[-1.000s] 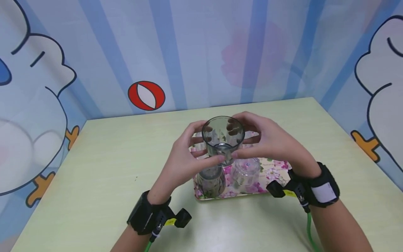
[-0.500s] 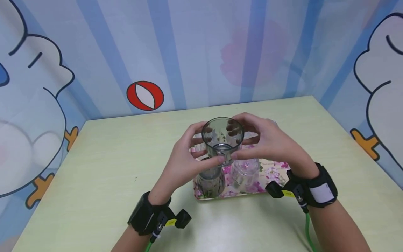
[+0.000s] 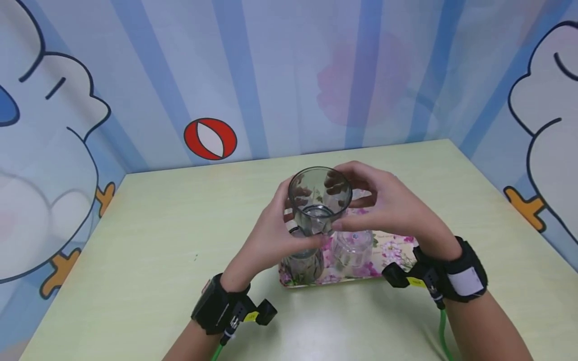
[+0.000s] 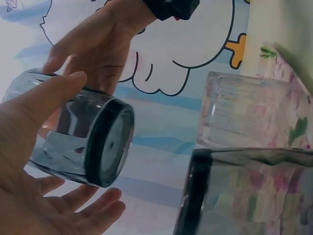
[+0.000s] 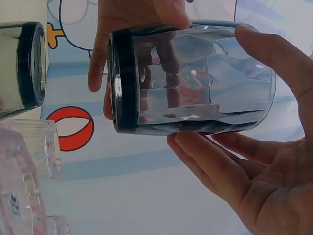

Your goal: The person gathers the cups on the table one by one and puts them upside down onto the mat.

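A grey-tinted drinking glass (image 3: 317, 216) is held up over a floral tray (image 3: 392, 246), its mouth tilted toward the head camera. My left hand (image 3: 273, 231) curves round its left side, thumb low on the near wall. From the right, my right hand (image 3: 386, 203) grips it between thumb and fingers. In the right wrist view the glass (image 5: 195, 81) shows its dark thick base and faceted wall. Below, another grey glass (image 3: 303, 263) stands upside down on the tray, beside a clear glass (image 3: 353, 249). The hands partly hide the tray's far side.
More clear glassware (image 5: 22, 181) shows at the left edge of the right wrist view. The tray rests on a pale table (image 3: 189, 225). A printed backdrop (image 3: 289, 75) stands behind the table and along both sides. Green cables (image 3: 443, 331) trail from the wrist cameras.
My left hand has shifted slightly right and turned, with its fingers now more behind the glass. The glass and my right hand stay almost in place.
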A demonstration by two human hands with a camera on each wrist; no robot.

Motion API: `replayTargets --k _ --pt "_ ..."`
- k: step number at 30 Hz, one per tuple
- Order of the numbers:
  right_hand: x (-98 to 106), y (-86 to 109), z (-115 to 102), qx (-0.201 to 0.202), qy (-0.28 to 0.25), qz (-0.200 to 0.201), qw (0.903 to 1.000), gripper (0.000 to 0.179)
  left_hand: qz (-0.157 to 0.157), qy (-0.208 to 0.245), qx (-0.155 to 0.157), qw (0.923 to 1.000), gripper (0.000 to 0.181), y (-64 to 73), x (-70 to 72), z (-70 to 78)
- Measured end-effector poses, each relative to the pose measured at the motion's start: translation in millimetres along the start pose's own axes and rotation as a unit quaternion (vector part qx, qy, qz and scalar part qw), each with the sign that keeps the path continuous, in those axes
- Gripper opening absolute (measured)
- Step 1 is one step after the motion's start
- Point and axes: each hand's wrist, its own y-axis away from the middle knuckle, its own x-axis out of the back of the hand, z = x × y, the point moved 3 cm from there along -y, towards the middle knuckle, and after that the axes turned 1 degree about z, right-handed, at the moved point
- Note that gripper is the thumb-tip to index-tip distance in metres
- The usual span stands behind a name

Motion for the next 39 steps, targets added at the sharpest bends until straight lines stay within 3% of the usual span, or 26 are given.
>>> replayTargets --k 8,16,27,39 --pt "0 1.5 -4 0.019 0.001 0.001 0.9998 0.076 -0.005 0.003 -0.031 0.9995 0.100 -0.3 -5.4 -2.0" --pt "2 1.2 -6 0.029 0.006 0.005 0.9996 0.074 0.012 -0.005 -0.041 0.9991 0.097 0.2 -1.8 2.0" --pt "5 2.7 -4 0.007 0.008 0.017 0.9998 0.073 0.037 -0.020 -0.011 0.9991 0.098 2.3 6.9 6.0" --pt "6 2.2 -2 -0.001 -0.004 0.012 0.9999 0.071 0.050 -0.036 -0.012 0.9980 0.099 3.8 12.8 9.2"
